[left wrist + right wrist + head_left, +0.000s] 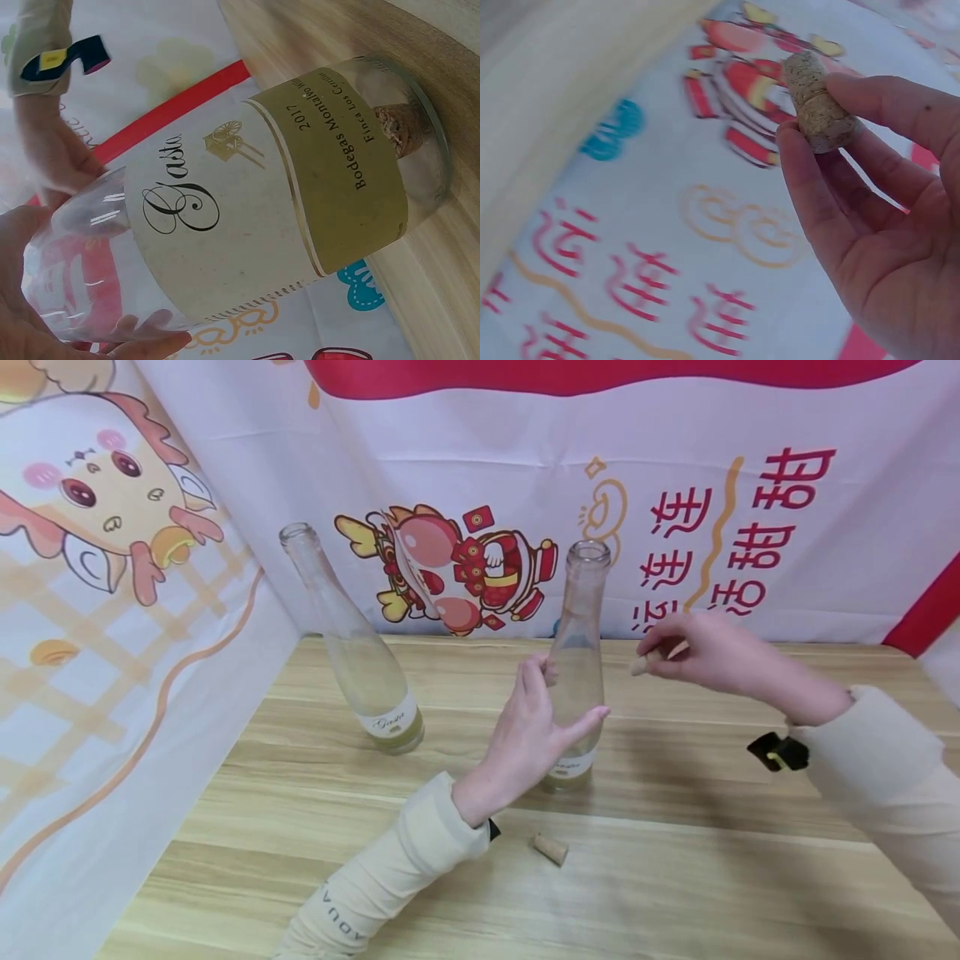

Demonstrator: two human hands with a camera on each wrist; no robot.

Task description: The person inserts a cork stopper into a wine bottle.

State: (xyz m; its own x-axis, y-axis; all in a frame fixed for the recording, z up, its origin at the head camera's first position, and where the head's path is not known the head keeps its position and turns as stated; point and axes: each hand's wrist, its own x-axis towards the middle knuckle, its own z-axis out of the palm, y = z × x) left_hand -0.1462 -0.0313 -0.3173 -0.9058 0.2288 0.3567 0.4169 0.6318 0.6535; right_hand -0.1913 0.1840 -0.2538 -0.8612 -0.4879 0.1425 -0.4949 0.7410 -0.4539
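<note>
A clear glass wine bottle (pixel 581 610) with a cream-and-olive label (pixel 247 202) stands upright on the table. My left hand (pixel 525 739) grips its body, fingers on the left side and thumb toward the right. To the right of that bottle and apart from it, my right hand (pixel 701 652) pinches a cork (pixel 819 105) between thumb and fingertips. The bottle's mouth (pixel 589 554) is uncorked. Through the glass near its base shows a piece of cork (pixel 400 129); whether it lies inside or behind, I cannot tell.
A second clear bottle (pixel 360 668), also uncorked, stands to the left. Another cork (pixel 551 849) lies on the wooden table (pixel 660 877) in front of the gripped bottle. Printed cloth (pixel 480 435) hangs behind the table and along its left side.
</note>
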